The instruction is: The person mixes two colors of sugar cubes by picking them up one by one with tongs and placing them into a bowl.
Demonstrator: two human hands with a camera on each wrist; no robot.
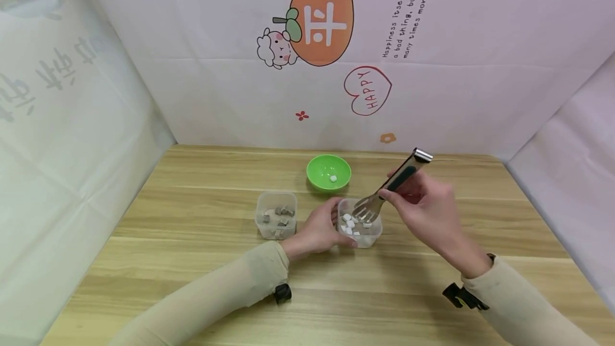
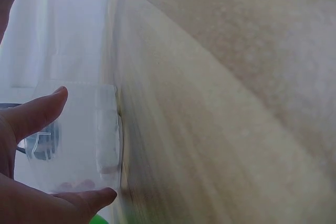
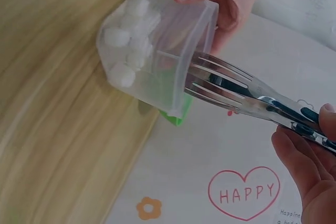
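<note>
My left hand (image 1: 314,230) holds a clear plastic container (image 1: 366,241) upright on the table, thumb on its near side and fingers on its far side. Several small white pieces (image 3: 118,37) lie at the bottom. Metal serving tongs (image 1: 402,176) are gripped by my right hand (image 1: 432,210), thumb and fingers on the two arms. The slotted fork ends (image 3: 223,81) reach down inside the container's mouth; whether they pinch a piece I cannot tell. Behind the container stands a green bowl (image 1: 318,167) with one white piece (image 1: 333,178) in it.
A second clear container (image 1: 277,196) with several grey pieces (image 1: 284,211) stands to the left, close to my left wrist. The wooden table (image 1: 202,218) is bounded by a printed white sheet (image 1: 230,105) at the back and white sheets at both sides.
</note>
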